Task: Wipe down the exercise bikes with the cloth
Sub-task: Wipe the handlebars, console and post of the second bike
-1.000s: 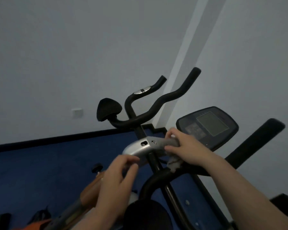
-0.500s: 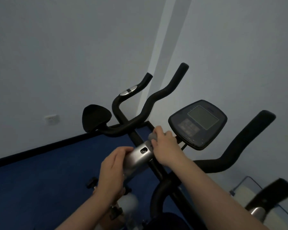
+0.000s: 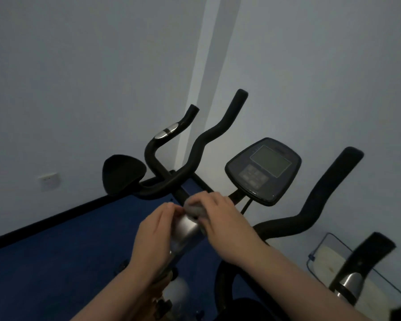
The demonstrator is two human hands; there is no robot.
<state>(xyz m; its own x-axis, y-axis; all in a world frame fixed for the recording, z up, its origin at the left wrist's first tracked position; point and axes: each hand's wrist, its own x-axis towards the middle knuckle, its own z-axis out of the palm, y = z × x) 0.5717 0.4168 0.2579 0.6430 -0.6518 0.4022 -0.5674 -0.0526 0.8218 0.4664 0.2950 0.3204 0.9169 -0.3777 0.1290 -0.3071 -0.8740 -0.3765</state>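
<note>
I am gripping the grey cloth (image 3: pixel 193 209) in my right hand (image 3: pixel 220 218), pressing it on the exercise bike's silver stem (image 3: pixel 185 230) below the black handlebars (image 3: pixel 195 156). My left hand (image 3: pixel 154 237) is curling round the stem's left side, steadying it.
</note>
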